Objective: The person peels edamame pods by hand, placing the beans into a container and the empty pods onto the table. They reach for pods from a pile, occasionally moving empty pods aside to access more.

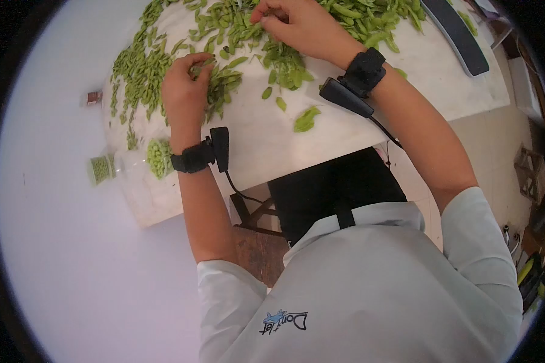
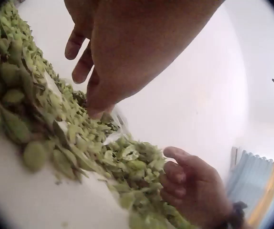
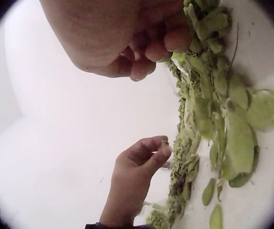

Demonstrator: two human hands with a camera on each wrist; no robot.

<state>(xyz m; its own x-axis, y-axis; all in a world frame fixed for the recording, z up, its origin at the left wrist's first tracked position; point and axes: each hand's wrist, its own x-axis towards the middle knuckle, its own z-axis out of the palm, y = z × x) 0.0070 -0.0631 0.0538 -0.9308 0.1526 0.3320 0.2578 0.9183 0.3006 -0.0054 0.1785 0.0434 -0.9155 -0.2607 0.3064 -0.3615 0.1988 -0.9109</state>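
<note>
My left hand point(image 1: 184, 91) is over the spread of green bean pods point(image 1: 142, 85) on the pale table point(image 1: 254, 145). In the right wrist view, the left hand's point(image 3: 132, 171) thumb and forefinger pinch a small pale-green bean or pod piece point(image 3: 165, 143). The right hand point(image 1: 306, 27) is farther forward, above the thicker part of the heap. Its fingers point(image 3: 156, 51) curl in toward the palm beside the pods point(image 3: 203, 105), with nothing visible gripped between them. The left wrist view shows the right hand point(image 2: 191, 186) close against the heap, thumb near the curled fingers.
Shelled green beans point(image 1: 159, 158) fill a clear container by the left wrist. Another jar of green beans point(image 1: 101, 169) appears past the table's left edge. A long dark-topped object point(image 1: 460, 39) lies at the right. Loose flattened pods point(image 1: 307, 119) are scattered toward the near side.
</note>
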